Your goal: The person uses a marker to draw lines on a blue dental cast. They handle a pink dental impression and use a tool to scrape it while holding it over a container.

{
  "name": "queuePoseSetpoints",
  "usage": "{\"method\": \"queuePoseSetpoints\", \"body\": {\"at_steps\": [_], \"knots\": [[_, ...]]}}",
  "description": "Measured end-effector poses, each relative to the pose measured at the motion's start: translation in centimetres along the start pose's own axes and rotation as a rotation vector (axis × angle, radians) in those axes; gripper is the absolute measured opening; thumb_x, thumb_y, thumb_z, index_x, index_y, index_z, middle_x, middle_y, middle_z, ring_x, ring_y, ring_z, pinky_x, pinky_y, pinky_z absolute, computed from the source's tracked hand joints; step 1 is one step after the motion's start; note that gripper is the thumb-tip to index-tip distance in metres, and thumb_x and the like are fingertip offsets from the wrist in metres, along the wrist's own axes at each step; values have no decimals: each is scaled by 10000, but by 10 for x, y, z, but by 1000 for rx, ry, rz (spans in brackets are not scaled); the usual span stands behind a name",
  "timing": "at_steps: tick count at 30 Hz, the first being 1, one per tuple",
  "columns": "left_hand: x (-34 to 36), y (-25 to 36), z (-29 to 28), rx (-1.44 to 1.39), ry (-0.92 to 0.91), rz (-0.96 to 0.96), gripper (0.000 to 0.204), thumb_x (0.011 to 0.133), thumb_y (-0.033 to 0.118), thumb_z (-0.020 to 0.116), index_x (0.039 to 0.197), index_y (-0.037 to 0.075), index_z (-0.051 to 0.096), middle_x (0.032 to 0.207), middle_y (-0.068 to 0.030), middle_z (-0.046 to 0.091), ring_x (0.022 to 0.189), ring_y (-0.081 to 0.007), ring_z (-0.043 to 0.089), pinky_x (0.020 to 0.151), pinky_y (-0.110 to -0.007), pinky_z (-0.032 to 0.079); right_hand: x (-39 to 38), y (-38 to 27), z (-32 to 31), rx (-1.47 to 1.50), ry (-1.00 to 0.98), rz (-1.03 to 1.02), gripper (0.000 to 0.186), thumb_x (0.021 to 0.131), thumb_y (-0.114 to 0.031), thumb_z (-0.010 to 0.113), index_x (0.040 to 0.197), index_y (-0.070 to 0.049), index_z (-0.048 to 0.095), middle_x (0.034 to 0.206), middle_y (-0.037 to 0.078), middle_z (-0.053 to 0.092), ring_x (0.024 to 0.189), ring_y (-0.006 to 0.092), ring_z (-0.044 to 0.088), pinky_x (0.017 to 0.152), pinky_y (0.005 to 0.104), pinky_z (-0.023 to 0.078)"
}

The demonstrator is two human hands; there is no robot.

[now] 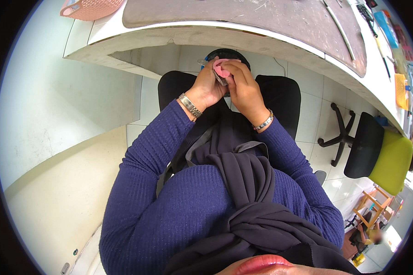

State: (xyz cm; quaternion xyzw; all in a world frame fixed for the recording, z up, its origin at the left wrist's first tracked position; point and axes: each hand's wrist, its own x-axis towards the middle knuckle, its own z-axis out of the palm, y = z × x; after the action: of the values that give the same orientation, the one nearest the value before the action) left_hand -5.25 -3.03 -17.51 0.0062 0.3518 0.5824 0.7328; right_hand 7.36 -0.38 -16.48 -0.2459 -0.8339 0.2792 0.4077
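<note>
Pink piece sits between both hands, right fingers on its near and right side

The pink piece (221,68) is already in hand, so any further handling should turn on how the hands meet around it. The hands are together. The right hand (245,89) comes in from the right with its thumb and fingers pinched on the pink piece, and looks the nearer of the two to it. The left hand (206,86) stands on the left, palm turned inward, closed around a flat grey piece (220,79) just on the near side of the pink one; most of its fingertips are hidden. The pink piece shows a curved, looped outline; its long axis I cannot tell, as fingers cover much of it.

Beneath and beyond the hands is a round black bin (243,57), between the knees (280,96). The desk (106,28) runs across the far side and would block a straight reach outward. On it lie a mat (206,13), a thin rod (339,30) to the right and a basket (92,9) at far left. A chair (365,146) stands well apart, right
</note>
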Motion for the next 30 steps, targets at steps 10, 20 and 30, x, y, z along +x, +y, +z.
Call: {"method": "queuePoseSetpoints", "body": {"at_steps": [10,20,30], "knots": [[5,-5,-10,-17,8,-3,309,1004,320,320,1044,97,532,1005,-33,592,941,-167,589,860,-351,488,4,-2,-7,103,-16,110,191,876,8,518,1058,-22,567,1066,154,576,975,338,574,838,369,468],[0,-6,3,45,75,-14,376,1014,362,255,1076,97,514,1032,-63,587,966,-196,578,849,-391,477,3,3,-6,187,45,227,148,897,-9,484,1013,-12,576,1012,147,595,950,330,576,839,364,457],[6,-11,-6,111,69,17,410,1013,365,253,1106,88,541,1033,-66,606,958,-199,578,813,-379,470,-2,9,-4,259,121,278,155,921,-25,452,1008,0,578,995,144,604,912,299,595,819,349,467]]}}
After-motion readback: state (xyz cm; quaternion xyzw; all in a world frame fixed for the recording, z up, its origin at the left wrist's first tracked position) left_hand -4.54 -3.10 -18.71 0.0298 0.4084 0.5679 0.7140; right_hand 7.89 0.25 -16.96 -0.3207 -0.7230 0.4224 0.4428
